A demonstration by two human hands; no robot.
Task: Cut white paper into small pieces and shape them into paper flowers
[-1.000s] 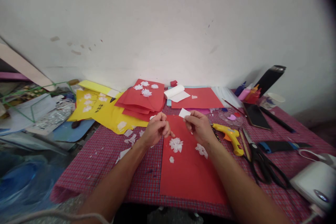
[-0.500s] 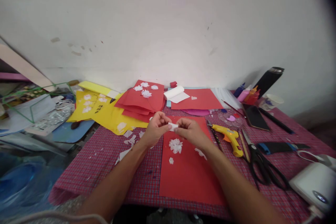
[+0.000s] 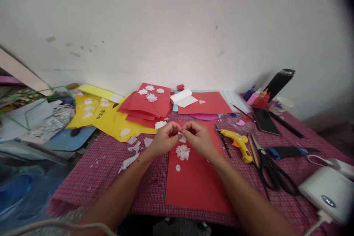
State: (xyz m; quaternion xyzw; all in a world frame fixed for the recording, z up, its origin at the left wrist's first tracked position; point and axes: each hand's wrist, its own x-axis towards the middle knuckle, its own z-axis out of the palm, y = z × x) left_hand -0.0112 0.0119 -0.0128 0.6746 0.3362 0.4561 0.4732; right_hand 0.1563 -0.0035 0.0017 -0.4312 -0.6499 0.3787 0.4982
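Fingertips meet above the upper part of a red paper sheet [image 3: 199,188], where a small white piece of paper [image 3: 182,138] is pinched between my two hands. My left hand [image 3: 166,138] is closed on its left side. From the right, my right hand [image 3: 199,138] pinches it with thumb and forefinger. Just below lies a white paper flower [image 3: 183,152] on the red sheet, with a small white scrap [image 3: 178,167] nearer to me. My right wrist and forearm mostly cover another white flower on the sheet's right side.
Red cards with white flowers [image 3: 151,107] and yellow paper [image 3: 116,118] lie at the back left, beside white scraps [image 3: 134,146]. A white paper roll [image 3: 181,96] is behind. On the right are a yellow glue gun [image 3: 238,142], black-handled scissors [image 3: 272,169], a phone [image 3: 265,121] and a black flask [image 3: 281,84].
My hands, apart one second ago with the white paper in my right, have come together. Both now pinch the piece, and it has turned between my fingers. The view has shifted slightly.
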